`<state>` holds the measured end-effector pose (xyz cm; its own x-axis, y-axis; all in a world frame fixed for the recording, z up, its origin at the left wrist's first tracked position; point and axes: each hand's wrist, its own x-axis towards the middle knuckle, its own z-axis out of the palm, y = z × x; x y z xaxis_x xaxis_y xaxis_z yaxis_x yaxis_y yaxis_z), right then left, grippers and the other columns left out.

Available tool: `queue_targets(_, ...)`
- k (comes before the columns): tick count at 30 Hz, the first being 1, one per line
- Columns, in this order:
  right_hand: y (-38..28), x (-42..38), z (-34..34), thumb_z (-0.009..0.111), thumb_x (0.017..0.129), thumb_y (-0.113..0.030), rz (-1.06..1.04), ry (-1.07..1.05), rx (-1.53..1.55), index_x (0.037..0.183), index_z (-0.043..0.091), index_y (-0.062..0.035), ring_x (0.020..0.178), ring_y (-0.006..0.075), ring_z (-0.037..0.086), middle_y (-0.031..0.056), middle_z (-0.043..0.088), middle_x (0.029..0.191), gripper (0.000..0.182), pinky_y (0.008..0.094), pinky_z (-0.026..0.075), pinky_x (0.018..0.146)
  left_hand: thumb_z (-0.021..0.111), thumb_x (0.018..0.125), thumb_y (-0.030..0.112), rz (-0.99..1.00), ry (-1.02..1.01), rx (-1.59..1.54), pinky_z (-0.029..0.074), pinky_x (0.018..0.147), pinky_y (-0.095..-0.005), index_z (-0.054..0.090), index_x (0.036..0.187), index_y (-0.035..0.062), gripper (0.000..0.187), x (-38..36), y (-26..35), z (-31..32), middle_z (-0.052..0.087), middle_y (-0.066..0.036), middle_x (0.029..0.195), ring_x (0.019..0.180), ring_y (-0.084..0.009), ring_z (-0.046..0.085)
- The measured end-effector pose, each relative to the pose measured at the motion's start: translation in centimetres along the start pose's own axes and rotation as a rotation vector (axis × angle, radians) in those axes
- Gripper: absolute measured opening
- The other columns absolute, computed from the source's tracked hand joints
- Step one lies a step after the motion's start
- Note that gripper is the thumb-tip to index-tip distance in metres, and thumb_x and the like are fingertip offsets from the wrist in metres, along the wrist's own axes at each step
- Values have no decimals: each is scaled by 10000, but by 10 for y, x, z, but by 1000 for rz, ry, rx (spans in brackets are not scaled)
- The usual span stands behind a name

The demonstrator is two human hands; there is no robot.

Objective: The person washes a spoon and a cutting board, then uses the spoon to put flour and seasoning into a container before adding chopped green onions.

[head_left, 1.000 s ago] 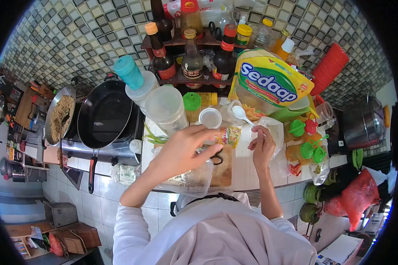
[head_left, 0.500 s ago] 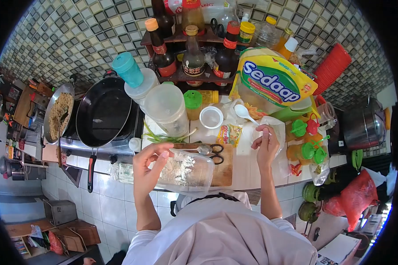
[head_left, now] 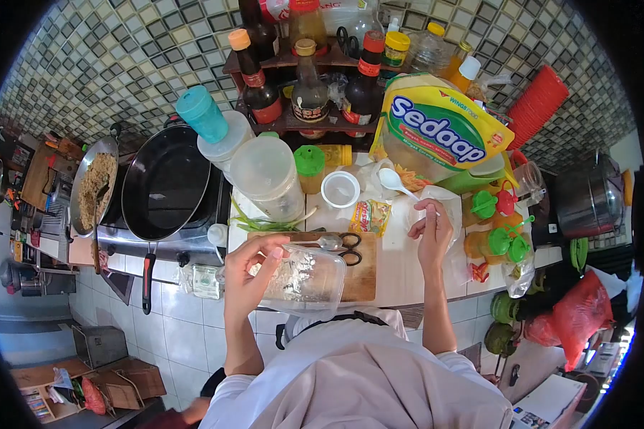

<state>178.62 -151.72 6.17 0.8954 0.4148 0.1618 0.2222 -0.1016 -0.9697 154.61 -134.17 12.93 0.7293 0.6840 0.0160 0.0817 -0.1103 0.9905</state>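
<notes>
My left hand (head_left: 254, 275) grips the left side of a clear plastic tub (head_left: 322, 282) with pale flour-like powder in it. The tub is over the front of a wooden cutting board (head_left: 365, 275), where black-handled scissors (head_left: 350, 248) and a metal spoon lie. My right hand (head_left: 431, 232) is raised above the counter with its fingers curled, near a clear plastic bag; whatever its fingers may hold is too small to tell. Behind it, a white spoon (head_left: 395, 181) lies by a white cup (head_left: 340, 189) and a yellow seasoning packet (head_left: 370, 218).
A black frying pan (head_left: 166, 182) sits on the stove, with a pan of brown food (head_left: 96, 182) further left. Bottles fill a rack (head_left: 315, 123) at the back. A large Sedaap pouch (head_left: 440, 129) and green-lidded jars (head_left: 497, 243) stand on the right.
My left hand has shifted slightly right along the tub. The right hand has risen a little, its fingers curled. Part of another person now shows at the lower left.
</notes>
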Motion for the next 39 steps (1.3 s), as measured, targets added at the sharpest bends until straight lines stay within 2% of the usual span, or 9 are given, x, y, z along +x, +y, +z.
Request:
queue_targets(7, 0, 0, -1, 377, 951, -212, -3, -4, 0, 914, 555, -8, 450, 72, 518, 27, 578, 789, 274, 195, 368, 405, 559, 830, 57, 0, -4, 15, 446, 615, -196, 620, 973, -34, 179, -1, -2, 2, 611, -88, 875, 752, -112, 605)
queue_targets(15, -12, -7, -5, 367, 951, -223, -18, 94, 96, 893, 554, 1, 435, 89, 514, 45, 566, 680, 298, 210, 374, 409, 554, 835, 58, -9, 50, 13, 444, 613, -197, 620, 972, -29, 176, 0, -4, -2, 615, -75, 879, 745, -111, 600)
queue_targets(22, -39, -28, -9, 364, 951, -229, -25, 8, 132, 883, 546, 14, 437, 106, 518, 79, 582, 707, 312, 210, 387, 414, 561, 832, 63, 3, 179, 14, 439, 593, -196, 624, 946, -26, 157, -1, -9, -9, 621, -63, 802, 719, -96, 590)
queue_targets(25, -45, -41, -4, 355, 955, -239, -3, -90, 215, 895, 542, 18, 443, 114, 524, 99, 580, 715, 324, 214, 403, 421, 561, 837, 76, 79, 349, 121, 439, 571, -201, 627, 942, -19, 156, 0, -17, -18, 625, -64, 775, 701, -95, 591)
queue_targets(29, -49, -56, 8, 369, 954, -220, -8, -377, 307, 922, 539, 22, 473, 109, 529, 106, 569, 785, 298, 218, 415, 432, 563, 849, 113, 92, 501, 340, 436, 544, -212, 627, 938, -1, 158, -3, -21, -33, 633, -60, 756, 675, -93, 594)
queue_targets(34, -50, -68, 28, 362, 953, -207, -33, -693, 229, 905, 540, 18, 503, 114, 535, 115, 539, 864, 291, 237, 423, 494, 566, 856, 157, 42, 512, 313, 411, 530, -205, 629, 935, 14, 174, -11, -31, -41, 631, -44, 722, 651, -77, 578)
queue_targets(35, -50, -69, 31, 362, 953, -207, -33, -698, 229, 905, 540, 18, 503, 114, 535, 115, 539, 864, 291, 237, 423, 494, 567, 857, 162, 18, 513, 303, 403, 528, -202, 630, 935, 17, 176, -13, -32, -40, 631, -41, 716, 652, -74, 576)
queue_targets(37, -52, -69, 39, 365, 948, -163, -201, -828, 167, 925, 557, 5, 520, 114, 535, 116, 532, 902, 257, 233, 425, 493, 568, 857, 168, -8, 517, 293, 394, 525, -199, 632, 936, 21, 178, -15, -33, -39, 630, -38, 711, 653, -72, 573)
queue_targets(39, -60, -68, 42, 379, 932, -110, -205, -888, 144, 953, 570, -7, 553, 119, 537, 120, 529, 919, 218, 237, 438, 510, 569, 858, 175, -9, 531, 274, 388, 526, -197, 634, 934, 26, 180, -15, -33, -38, 631, -34, 717, 661, -69, 573)
